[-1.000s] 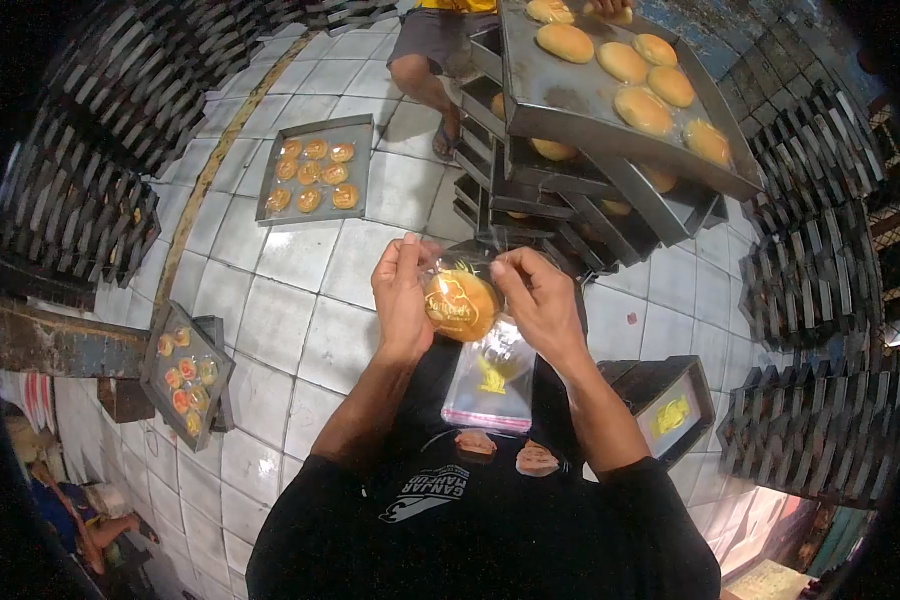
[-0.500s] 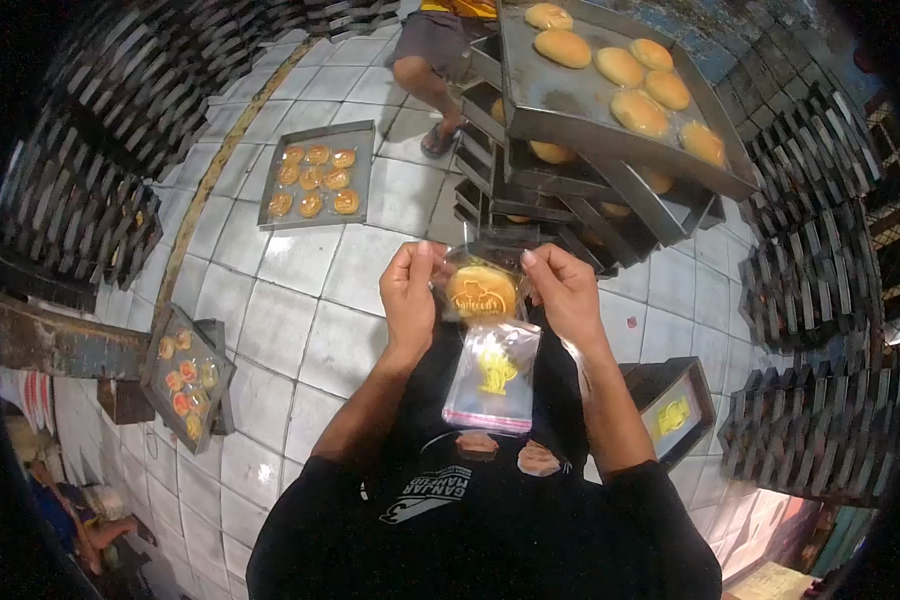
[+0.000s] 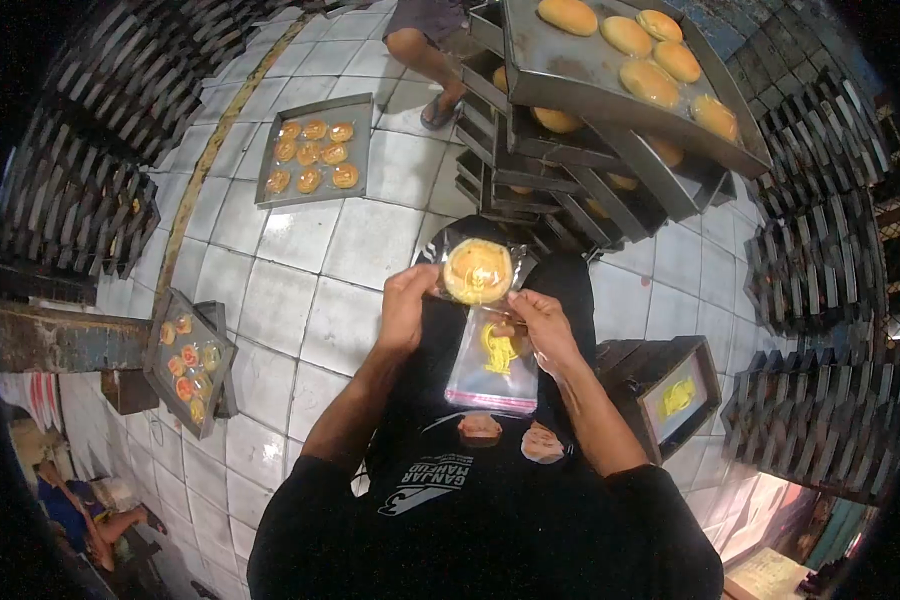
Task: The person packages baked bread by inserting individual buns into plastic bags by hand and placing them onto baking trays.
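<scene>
Between my hands is a round golden bun (image 3: 478,270) in a clear plastic bag with faint yellow print on it. My left hand (image 3: 406,308) is closed with thumb and fingers pinching the bag's left edge. At the bag's lower right corner, the fingers of my right hand (image 3: 544,328) are pinched together. Just below, a stack of clear plastic bags (image 3: 490,385) with a yellow print lies on my lap, its pink-striped edge toward me.
Ahead to the right, a metal tray (image 3: 590,60) of oval buns tops a crooked tray stack. Another tray (image 3: 366,150) of bagged buns lies on the tiled floor, and one more (image 3: 220,350) sits left. A box (image 3: 705,420) holds printed bags. A person's leg (image 3: 435,60) shows behind.
The bagged bun has turned, so its large brown logo no longer shows. My right hand has moved down from the bag's upper corner to its lower right corner.
</scene>
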`<state>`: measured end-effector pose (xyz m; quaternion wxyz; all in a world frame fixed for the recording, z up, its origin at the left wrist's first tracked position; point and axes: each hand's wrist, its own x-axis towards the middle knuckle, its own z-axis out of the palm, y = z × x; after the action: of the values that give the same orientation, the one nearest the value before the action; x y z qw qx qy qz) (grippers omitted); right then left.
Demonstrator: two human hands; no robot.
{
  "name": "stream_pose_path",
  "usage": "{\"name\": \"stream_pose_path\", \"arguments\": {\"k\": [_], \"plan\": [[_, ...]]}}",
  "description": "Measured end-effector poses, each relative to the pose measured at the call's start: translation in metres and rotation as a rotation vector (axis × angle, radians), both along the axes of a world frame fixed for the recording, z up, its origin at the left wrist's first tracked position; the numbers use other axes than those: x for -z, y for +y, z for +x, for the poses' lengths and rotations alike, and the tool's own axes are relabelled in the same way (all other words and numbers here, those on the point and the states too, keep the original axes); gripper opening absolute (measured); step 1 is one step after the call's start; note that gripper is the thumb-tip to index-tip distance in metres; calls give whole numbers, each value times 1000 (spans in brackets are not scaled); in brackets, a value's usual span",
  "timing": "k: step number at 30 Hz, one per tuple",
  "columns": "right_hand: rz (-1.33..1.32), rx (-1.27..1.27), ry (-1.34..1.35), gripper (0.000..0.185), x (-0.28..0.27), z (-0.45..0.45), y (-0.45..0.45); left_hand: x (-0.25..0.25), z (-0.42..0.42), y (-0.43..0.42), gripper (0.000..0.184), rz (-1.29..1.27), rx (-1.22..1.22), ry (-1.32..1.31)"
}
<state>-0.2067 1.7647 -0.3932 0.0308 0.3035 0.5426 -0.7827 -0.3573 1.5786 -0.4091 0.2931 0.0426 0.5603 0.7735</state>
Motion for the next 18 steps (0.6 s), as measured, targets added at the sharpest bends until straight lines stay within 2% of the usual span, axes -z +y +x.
{"name": "stream_pose_path", "arguments": {"k": [1,2,3,5,6,8,9,10,11,13,14,15,16,17,18], "plan": [[-87,89,91,24,-15,-3,-3,-3,-4,8,16,101,11,-98],[-167,178,191,23,-31,-7,-2,-8,-10,18,16,111,19,-86],[-202,186,274,21,-44,-6,5,-22,-13,29,17,279,27,-93],[-26,270,440,19,-71,-11,18,-45,-18,52,21,570,43,-132],[116,296,553,16,-81,-13,31,-69,-17,64,21,579,60,-119],[646,358,736,16,-146,-24,58,-125,-12,87,37,596,-19,-37],[926,383,631,11,-178,-27,73,-112,-19,87,51,517,80,76],[1068,399,578,12,-198,-30,82,-110,-15,88,51,527,97,85],[1208,421,519,14,-217,-32,90,-109,-8,85,51,393,96,209],[1956,404,477,30,-241,-46,97,-108,11,75,44,208,66,489],[1951,395,451,45,-229,-47,91,-117,27,69,42,166,19,632],[1801,338,474,47,-214,-51,78,-121,40,66,39,72,0,862],[1708,252,442,42,-180,-58,65,-156,50,65,38,101,45,1240],[1556,-92,233,26,-152,-73,12,-175,89,89,42,238,482,1502],[1597,-185,363,21,-103,-90,2,-185,118,110,45,389,421,1526]]}}
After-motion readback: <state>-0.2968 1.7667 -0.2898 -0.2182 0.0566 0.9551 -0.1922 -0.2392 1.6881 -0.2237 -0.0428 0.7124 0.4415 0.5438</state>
